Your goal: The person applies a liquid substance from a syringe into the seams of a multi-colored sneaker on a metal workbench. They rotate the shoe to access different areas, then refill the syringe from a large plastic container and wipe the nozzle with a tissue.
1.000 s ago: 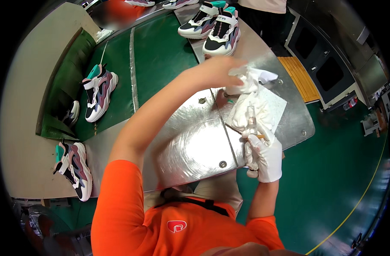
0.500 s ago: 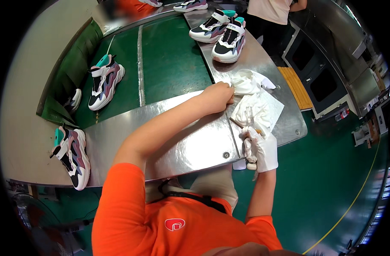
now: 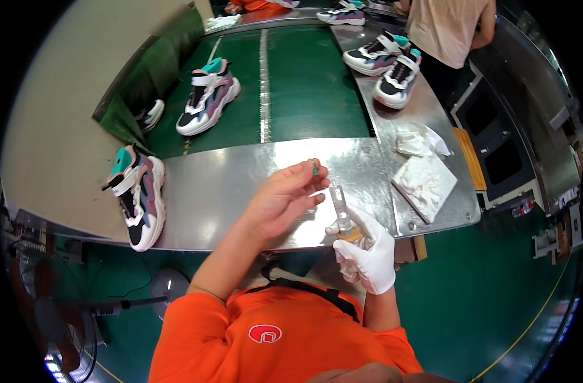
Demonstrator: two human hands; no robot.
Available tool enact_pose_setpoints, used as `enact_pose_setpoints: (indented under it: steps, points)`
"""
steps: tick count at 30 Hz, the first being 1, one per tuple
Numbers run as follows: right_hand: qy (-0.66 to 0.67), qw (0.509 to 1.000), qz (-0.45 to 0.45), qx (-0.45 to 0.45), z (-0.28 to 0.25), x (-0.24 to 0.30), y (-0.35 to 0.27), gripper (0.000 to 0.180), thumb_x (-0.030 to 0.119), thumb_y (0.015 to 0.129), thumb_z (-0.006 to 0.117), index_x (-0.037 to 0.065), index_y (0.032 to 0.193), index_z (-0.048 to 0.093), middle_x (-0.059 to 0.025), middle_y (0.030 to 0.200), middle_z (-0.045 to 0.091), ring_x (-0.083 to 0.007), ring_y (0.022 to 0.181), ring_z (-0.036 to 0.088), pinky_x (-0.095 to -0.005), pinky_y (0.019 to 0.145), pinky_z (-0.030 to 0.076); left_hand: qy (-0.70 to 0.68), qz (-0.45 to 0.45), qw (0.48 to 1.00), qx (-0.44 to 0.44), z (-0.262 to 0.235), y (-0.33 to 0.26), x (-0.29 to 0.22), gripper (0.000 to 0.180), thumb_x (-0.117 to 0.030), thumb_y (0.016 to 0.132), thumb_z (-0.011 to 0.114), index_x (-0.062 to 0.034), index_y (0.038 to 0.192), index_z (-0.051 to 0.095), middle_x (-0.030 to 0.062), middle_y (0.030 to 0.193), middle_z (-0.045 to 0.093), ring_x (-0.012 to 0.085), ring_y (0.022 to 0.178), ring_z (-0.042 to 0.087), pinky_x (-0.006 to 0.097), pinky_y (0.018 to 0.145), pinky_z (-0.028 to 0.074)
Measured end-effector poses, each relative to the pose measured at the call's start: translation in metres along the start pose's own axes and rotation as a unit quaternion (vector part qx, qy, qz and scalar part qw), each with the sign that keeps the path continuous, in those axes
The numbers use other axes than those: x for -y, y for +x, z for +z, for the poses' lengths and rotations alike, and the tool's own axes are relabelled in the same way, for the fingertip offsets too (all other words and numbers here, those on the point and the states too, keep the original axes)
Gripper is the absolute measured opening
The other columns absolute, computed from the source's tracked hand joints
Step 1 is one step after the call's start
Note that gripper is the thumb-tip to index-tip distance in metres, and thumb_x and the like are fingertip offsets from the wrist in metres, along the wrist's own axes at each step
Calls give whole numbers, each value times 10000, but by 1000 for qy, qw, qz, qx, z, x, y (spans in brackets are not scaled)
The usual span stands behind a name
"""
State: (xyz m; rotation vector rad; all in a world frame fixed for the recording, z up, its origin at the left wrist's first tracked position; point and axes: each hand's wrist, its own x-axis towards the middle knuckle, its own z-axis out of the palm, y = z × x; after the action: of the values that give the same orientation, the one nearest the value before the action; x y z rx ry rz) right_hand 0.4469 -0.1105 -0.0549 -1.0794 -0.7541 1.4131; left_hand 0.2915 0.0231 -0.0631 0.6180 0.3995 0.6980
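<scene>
My right hand (image 3: pixel 367 253), in a white glove, grips a clear syringe-like glue applicator (image 3: pixel 340 210) upright over the near edge of the metal table (image 3: pixel 227 185). My bare left hand (image 3: pixel 285 199) is raised beside it and pinches a small teal cap (image 3: pixel 315 168) between thumb and fingertips, a little left of the applicator's tip. Both hands hover over the shiny table top in front of my orange shirt.
White cloths (image 3: pixel 424 182) lie on the table to the right. A multicoloured sneaker (image 3: pixel 136 196) sits at the table's left end, another sneaker (image 3: pixel 206 96) on the green belt (image 3: pixel 304 83), a pair (image 3: pixel 387 64) farther right. A person (image 3: pixel 448 25) stands beyond.
My left hand drew back from the white cloths toward me and now holds the small cap near the applicator. The view shifted, so the table appears lower and closer.
</scene>
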Motion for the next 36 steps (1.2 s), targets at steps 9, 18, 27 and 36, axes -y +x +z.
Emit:
enact_pose_setpoints:
  steps: [9, 18, 27, 36]
  points:
    - [-41, 998, -13, 37, 33, -13, 3, 611, -66, 791, 665, 0, 1359, 450, -62, 999, 638, -47, 611, 540, -165, 467, 396, -36, 30, 999, 27, -2, -33, -7, 191, -259, 982, 510, -89, 1066, 535, 36, 1037, 565, 160, 997, 545, 317, 899, 430]
    - [-46, 998, -4, 44, 42, -14, -2, 624, -66, 799, 664, 22, 1376, 443, -50, 999, 635, -39, 630, 522, -169, 481, 400, 52, 100, 994, 0, -3, -41, -7, 227, -230, 961, 547, -34, 1075, 540, 46, 1033, 563, 151, 979, 544, 304, 898, 431]
    - [-23, 997, -2, 80, 45, -10, 0, 581, 32, 843, 669, 86, 1383, 462, 2, 934, 601, -32, 617, 492, -174, 479, 391, 39, 145, 989, -7, -7, -39, -4, 208, -201, 958, 556, -26, 1068, 532, 52, 1011, 558, 169, 964, 541, 306, 872, 429]
    - [-19, 995, 26, 92, 37, -5, -4, 586, 104, 841, 684, 108, 1385, 467, 2, 863, 597, -26, 551, 479, -179, 442, 392, 81, 144, 986, 9, -12, -41, -8, 201, -173, 958, 555, -37, 1092, 493, 54, 1008, 534, 181, 977, 526, 303, 898, 421]
